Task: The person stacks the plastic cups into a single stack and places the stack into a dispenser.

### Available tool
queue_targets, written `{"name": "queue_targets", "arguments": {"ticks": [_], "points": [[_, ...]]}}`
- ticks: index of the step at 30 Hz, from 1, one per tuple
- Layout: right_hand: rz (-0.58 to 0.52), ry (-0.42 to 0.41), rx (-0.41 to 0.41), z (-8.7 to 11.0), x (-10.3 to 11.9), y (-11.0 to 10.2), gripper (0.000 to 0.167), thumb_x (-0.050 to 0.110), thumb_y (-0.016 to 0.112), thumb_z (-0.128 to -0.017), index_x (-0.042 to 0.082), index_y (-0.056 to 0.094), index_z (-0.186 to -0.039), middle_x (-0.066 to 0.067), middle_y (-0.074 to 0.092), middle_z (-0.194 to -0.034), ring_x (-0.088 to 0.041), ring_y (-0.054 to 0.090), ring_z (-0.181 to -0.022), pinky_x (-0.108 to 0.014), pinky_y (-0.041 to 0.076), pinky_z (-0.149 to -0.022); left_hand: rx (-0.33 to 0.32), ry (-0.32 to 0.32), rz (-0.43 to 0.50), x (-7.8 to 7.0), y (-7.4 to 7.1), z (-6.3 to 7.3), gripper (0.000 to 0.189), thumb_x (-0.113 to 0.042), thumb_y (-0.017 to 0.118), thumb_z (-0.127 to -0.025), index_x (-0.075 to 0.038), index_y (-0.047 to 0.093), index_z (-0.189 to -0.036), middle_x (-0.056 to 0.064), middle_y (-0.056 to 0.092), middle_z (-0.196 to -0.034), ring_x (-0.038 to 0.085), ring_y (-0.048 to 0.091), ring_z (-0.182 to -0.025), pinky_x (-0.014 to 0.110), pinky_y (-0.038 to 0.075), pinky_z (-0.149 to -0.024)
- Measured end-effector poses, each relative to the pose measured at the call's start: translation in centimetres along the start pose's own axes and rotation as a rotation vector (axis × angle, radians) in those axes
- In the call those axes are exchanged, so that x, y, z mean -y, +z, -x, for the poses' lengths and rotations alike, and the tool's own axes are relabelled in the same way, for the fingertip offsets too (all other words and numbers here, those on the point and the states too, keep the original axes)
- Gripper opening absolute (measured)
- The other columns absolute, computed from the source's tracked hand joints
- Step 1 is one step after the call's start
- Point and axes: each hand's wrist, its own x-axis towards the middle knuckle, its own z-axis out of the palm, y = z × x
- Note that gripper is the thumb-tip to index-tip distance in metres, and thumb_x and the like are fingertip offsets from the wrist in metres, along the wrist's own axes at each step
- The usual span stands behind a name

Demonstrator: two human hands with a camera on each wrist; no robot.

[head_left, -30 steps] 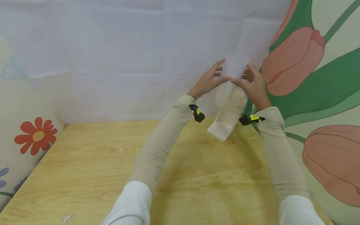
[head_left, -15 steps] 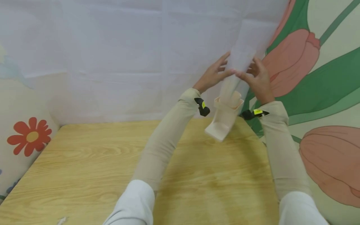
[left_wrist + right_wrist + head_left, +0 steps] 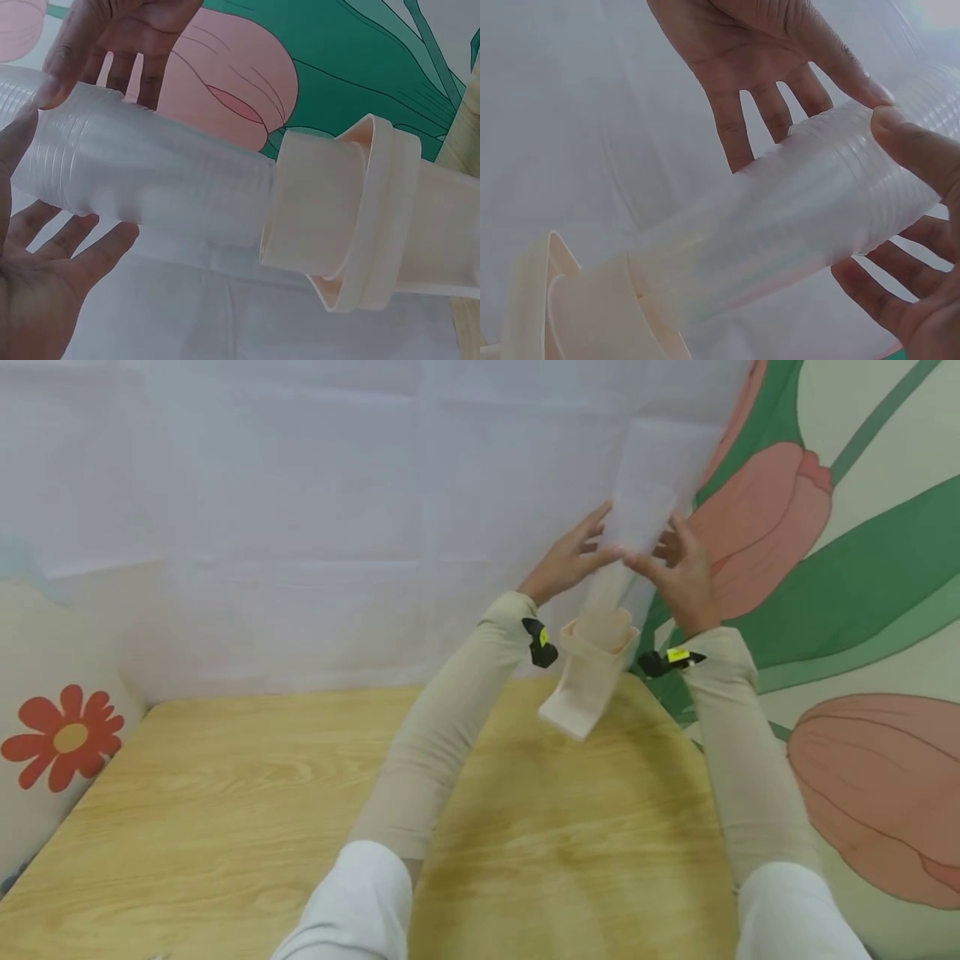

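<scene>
Both hands hold a long stack of clear plastic cups (image 3: 172,165), tilted over a cream cup holder (image 3: 581,689) near the table's back right corner. My left hand (image 3: 572,560) grips the stack from the left, and my right hand (image 3: 686,577) grips it from the right. Their thumbs meet on the near side, over the ridged rims, while the fingers spread along the sides. In both wrist views the narrow lower end of the cups is at the round opening of the holder's collar (image 3: 394,217). The holder has a flat foot pointing toward me.
The wood-grain table (image 3: 262,793) spans the foreground. A white sheet (image 3: 300,527) hangs behind it. Close on the right is a wall painted with tulips (image 3: 870,785). A panel with a red flower (image 3: 71,739) borders the left side.
Both hands have risen a little with the stack of cups relative to the holder, mostly in the first half second. The whole head view has shifted slightly.
</scene>
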Motion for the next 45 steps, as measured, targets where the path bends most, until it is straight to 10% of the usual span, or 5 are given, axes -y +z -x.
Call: {"name": "queue_targets", "arguments": {"ticks": [38,45], "points": [[0.044,0.103,-0.018,2.4,-4.2,1.9,0.074,0.004,0.074,-0.089,0.008,0.039,-0.154,-0.023,0.052,-0.143,-0.037,0.058,-0.122,-0.031,0.052,-0.093,0.025,-0.096,-0.002,5.3,2.5,1.1,0.075,-0.028,0.057,-0.103,-0.023,0.012,-0.162,0.006,0.02,-0.165,0.025,0.04,-0.142,0.032,0.037,-0.111],[0.018,0.157,-0.001,2.4,-7.2,2.2,0.079,0.011,0.076,-0.089,0.02,0.036,-0.156,-0.024,0.054,-0.141,-0.026,0.057,-0.124,-0.036,0.047,-0.098,0.04,-0.098,0.004,6.2,2.6,1.6,0.075,-0.026,0.057,-0.103,-0.019,0.012,-0.162,0.01,0.023,-0.164,0.025,0.04,-0.142,0.032,0.037,-0.111]]}}
